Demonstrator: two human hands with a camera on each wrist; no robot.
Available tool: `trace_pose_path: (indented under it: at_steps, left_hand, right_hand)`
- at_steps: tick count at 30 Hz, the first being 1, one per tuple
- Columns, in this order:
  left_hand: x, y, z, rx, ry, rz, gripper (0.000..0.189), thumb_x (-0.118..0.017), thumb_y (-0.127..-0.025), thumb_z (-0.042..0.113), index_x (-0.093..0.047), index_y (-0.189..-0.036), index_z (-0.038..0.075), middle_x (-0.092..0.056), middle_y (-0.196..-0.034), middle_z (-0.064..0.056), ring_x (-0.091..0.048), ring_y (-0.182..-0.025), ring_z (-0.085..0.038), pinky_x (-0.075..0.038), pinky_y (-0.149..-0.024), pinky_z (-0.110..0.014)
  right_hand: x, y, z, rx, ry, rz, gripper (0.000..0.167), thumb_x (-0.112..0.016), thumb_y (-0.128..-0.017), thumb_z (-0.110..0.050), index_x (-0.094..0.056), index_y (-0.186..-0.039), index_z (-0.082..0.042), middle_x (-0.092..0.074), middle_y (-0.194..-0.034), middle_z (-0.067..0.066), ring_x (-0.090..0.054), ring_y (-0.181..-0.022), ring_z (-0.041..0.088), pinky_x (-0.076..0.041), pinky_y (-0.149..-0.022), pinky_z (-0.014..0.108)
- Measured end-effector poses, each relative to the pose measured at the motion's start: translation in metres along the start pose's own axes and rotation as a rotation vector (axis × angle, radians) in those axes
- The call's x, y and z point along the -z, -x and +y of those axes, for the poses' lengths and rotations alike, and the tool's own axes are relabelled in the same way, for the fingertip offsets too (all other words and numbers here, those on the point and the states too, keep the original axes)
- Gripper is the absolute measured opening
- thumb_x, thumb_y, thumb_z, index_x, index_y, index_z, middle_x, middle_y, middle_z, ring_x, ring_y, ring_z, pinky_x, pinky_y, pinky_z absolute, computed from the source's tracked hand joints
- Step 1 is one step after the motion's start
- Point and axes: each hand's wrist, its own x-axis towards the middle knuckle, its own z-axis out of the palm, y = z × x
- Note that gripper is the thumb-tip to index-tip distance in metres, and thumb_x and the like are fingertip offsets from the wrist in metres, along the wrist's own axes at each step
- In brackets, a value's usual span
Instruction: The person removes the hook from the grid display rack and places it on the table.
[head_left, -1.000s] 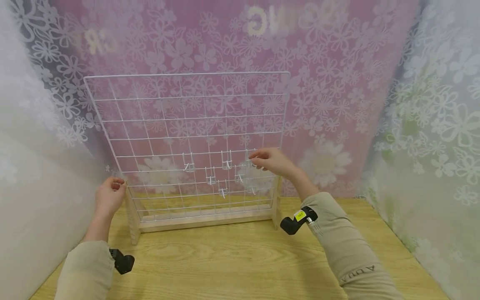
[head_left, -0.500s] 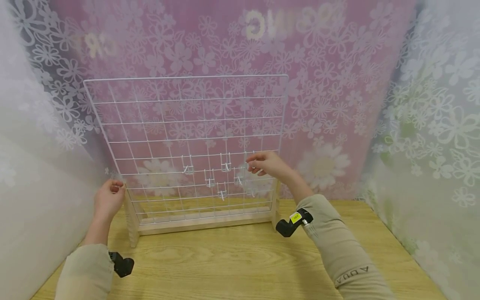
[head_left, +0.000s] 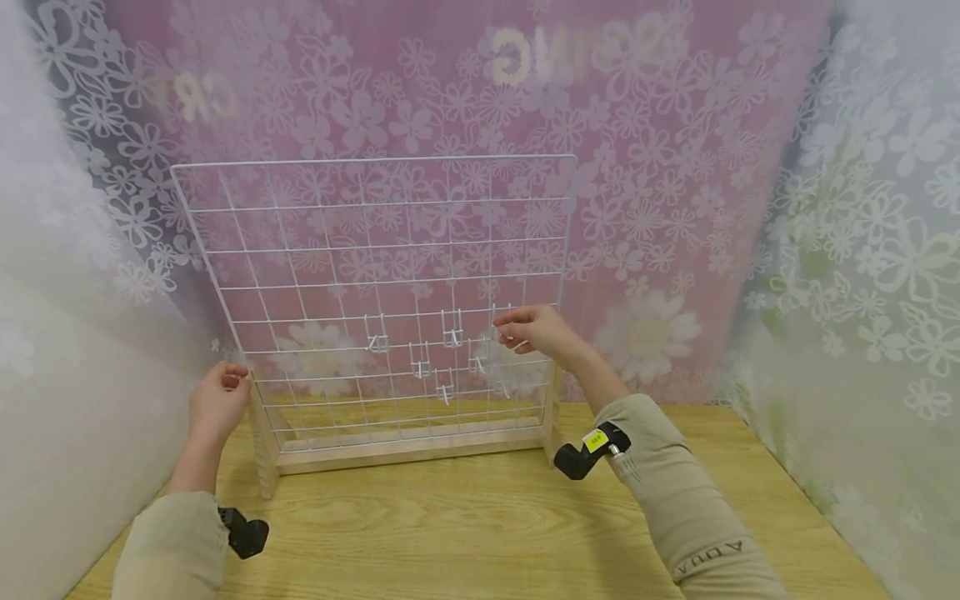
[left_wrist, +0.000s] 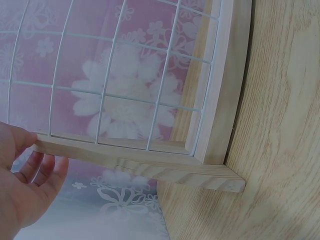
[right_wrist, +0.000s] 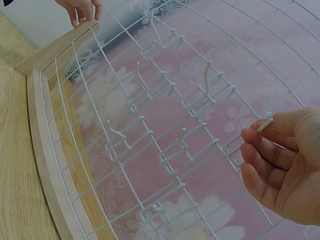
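A white wire grid panel (head_left: 375,203) stands upright in a wooden stand (head_left: 411,454). Several white wire hooks (head_left: 452,335) hang on its lower middle and right part. At the right side, my right hand (head_left: 543,333) pinches another white hook (right_wrist: 265,125) between thumb and index finger, up against the grid; the hand covers much of it. My left hand (head_left: 217,404) is at the left edge, where thumb and fingers grip the top of the stand's wooden upright (left_wrist: 75,151), as the left wrist view shows.
The stand rests on a wood-grain table (head_left: 450,525). Behind it hangs a pink sheet (head_left: 660,250) with white flowers, and pale floral walls (head_left: 870,333) close in on both sides. Black wrist cameras (head_left: 246,533) sit at both cuffs.
The whole head view has shifted slightly, so the grid and hands appear a little lower. My right hand stays at the same hook, and the left keeps its hold on the upright.
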Motion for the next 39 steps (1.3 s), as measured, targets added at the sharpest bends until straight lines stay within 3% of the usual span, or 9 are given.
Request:
trace_pose_path:
  at_steps: [5,23,30,39]
  left_hand:
    - [-0.001,0.000,-0.001,0.007,0.005,0.001,0.024,-0.045,-0.094,0.013,-0.050,-0.107,-0.006,-0.053,-0.101,-0.028,-0.052,-0.093,-0.040,-0.040,-0.065,-0.036]
    - [-0.001,0.001,0.000,0.035,0.024,-0.024,0.026,-0.043,-0.094,0.014,-0.048,-0.110,-0.006,-0.050,-0.106,-0.029,-0.049,-0.096,-0.041,-0.040,-0.066,-0.038]
    - [0.000,0.000,-0.001,0.015,0.023,-0.014,0.026,-0.043,-0.094,0.013,-0.049,-0.108,-0.007,-0.051,-0.102,-0.029,-0.050,-0.093,-0.041,-0.040,-0.065,-0.037]
    - [0.000,0.001,0.000,0.016,0.019,-0.018,0.027,-0.043,-0.095,0.015,-0.050,-0.110,-0.006,-0.050,-0.104,-0.028,-0.050,-0.095,-0.041,-0.040,-0.067,-0.039]
  right_hand:
    - [0.006,0.006,-0.002,0.054,0.000,0.001,0.034,-0.052,-0.094,-0.013,-0.055,-0.121,0.006,-0.063,-0.102,0.019,-0.060,-0.093,0.028,-0.050,-0.080,0.036]
    - [0.020,0.030,0.000,0.041,-0.005,0.024,0.031,-0.053,-0.093,-0.007,-0.055,-0.122,0.005,-0.063,-0.095,0.014,-0.058,-0.087,0.022,-0.048,-0.082,0.041]
    - [0.023,0.041,0.006,0.048,-0.006,-0.014,0.029,-0.054,-0.092,-0.007,-0.057,-0.119,0.004,-0.064,-0.090,0.007,-0.058,-0.087,0.021,-0.047,-0.082,0.043]
    - [0.020,0.050,0.017,0.053,0.005,-0.065,0.023,-0.056,-0.091,-0.008,-0.059,-0.110,0.005,-0.065,-0.091,0.012,-0.061,-0.084,0.019,-0.048,-0.081,0.043]
